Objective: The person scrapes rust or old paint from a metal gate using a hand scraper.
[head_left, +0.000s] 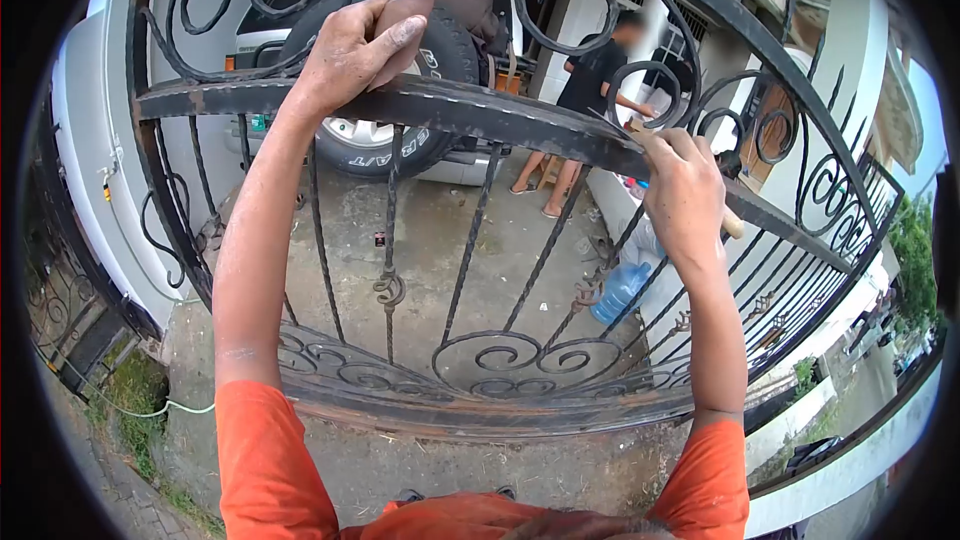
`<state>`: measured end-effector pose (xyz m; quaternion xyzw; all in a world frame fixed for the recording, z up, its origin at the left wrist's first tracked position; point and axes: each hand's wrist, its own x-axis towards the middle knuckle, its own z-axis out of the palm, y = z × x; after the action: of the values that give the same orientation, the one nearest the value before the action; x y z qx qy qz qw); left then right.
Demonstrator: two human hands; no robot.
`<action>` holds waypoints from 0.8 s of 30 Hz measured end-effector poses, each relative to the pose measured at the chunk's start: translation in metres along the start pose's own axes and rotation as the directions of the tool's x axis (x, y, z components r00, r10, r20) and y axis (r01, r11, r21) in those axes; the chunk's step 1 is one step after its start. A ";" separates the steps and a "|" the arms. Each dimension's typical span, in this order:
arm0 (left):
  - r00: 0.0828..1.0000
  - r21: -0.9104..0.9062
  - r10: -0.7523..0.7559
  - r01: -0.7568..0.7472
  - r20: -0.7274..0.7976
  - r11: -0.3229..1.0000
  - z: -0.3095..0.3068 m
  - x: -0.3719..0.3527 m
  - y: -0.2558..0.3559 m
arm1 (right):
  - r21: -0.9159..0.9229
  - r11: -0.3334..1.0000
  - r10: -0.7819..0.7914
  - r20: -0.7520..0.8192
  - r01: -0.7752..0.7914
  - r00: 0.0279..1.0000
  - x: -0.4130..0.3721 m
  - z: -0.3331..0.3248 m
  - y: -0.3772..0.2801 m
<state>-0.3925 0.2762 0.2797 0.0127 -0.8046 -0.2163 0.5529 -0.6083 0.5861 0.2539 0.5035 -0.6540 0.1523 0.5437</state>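
Observation:
A black wrought-iron gate (500, 118) with twisted bars and scrolls stands right in front of me. My left hand (350, 55) is up at its horizontal rail, closed around a folded brown sheet of sandpaper (412, 15) with the thumb pressed on it. Farther right along the same rail, my right hand (688, 190) grips a wooden-handled tool (733, 224). The pale handle end sticks out past the palm, while the tool's head meets the rail by my fingertips and is mostly hidden.
Behind the gate is a parked vehicle with a spare tire (390, 130). A person (592, 75) in dark clothes stands beyond the bars. A blue water jug (620, 292) rests near a low wall. A pale hose (150, 410) runs along the ground at left.

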 end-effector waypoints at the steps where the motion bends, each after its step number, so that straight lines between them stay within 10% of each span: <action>1: 1.000 -0.003 0.000 0.000 0.006 1.000 -0.001 -0.006 0.006 | 0.001 1.000 -0.029 0.091 0.029 0.995 0.002 0.007 -0.005; 6: 0.960 0.341 0.153 -0.229 0.235 0.912 -0.006 -0.019 0.000 | 0.524 0.833 0.088 0.190 -0.177 0.978 0.030 -0.008 -0.025; 10: 0.984 0.238 0.086 -0.122 0.158 0.963 -0.009 -0.022 0.007 | 0.199 0.980 -0.028 0.131 0.002 0.991 0.035 0.030 -0.024; 14: 0.979 0.350 0.196 -0.203 0.056 0.914 -0.005 -0.019 -0.006 | 0.358 0.916 -0.108 -0.207 0.178 0.972 0.002 0.017 -0.051; 16: 0.963 0.314 0.266 -0.266 0.045 0.911 0.009 -0.019 -0.012 | 0.029 0.965 -0.233 -0.366 0.261 0.901 -0.023 0.032 -0.058; 24: 0.971 0.561 0.241 -0.198 -0.001 0.803 0.027 -0.028 -0.018 | -0.346 0.908 0.082 -0.404 -0.236 0.911 -0.109 0.110 0.026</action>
<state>-0.4100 0.2758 0.2406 0.0880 -0.8080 0.0937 0.5750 -0.7024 0.5695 0.1284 0.2907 -0.5925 0.1593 0.7342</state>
